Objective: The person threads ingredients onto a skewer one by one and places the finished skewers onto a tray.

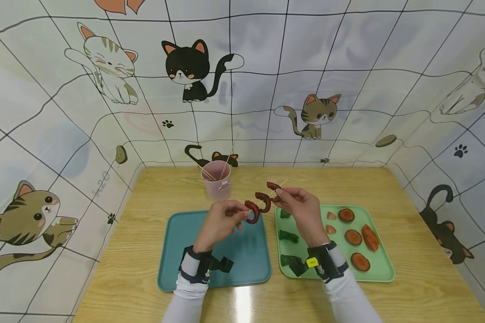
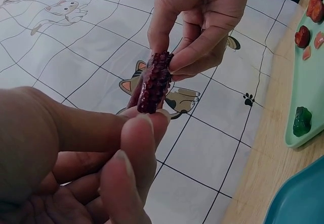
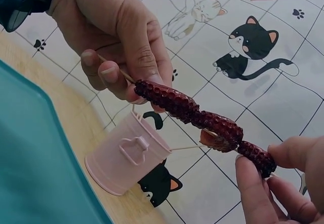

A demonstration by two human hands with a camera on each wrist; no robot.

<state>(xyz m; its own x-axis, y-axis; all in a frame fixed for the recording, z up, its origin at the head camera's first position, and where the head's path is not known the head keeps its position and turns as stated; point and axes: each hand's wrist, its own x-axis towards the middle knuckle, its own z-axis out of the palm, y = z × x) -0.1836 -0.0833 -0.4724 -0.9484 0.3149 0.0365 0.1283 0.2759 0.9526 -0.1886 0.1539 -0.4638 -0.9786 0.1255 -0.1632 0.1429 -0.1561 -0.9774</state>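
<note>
A: Logging from my remote station, going left to right. What is on the table?

B: I see a teal tray (image 1: 174, 264) on the left of the wooden table (image 1: 428, 269), bare where it shows. Behind it stands a pink cup (image 1: 217, 179) with wooden sticks leaning in it. To the right lies a green tray (image 1: 381, 269) with green pieces (image 1: 288, 236) along its left side and red-brown slices (image 1: 353, 236) to the right.

A: And the hands?

B: My left hand (image 1: 218, 222) pinches the lower end of a skewer (image 3: 114, 68) between thumb and fingertips, right at the first dark red curled tentacle piece (image 1: 253, 211). My right hand (image 1: 301, 208) pinches the upper end, fingers closed on the last tentacle piece (image 1: 272, 185). A third piece (image 1: 264, 201) sits between them. The skewer is held in the air above the gap between the two trays, in front of the cup.

A: Anything blocking the view?

B: The right hand and wrist cover part of the green tray's left side, so some green pieces are half hidden. The left forearm lies over the teal tray's near edge. In the left wrist view the pieces line up end on, so I cannot count them there. The stick itself is barely visible between the pieces; its tip beyond the right hand is faint.
</note>
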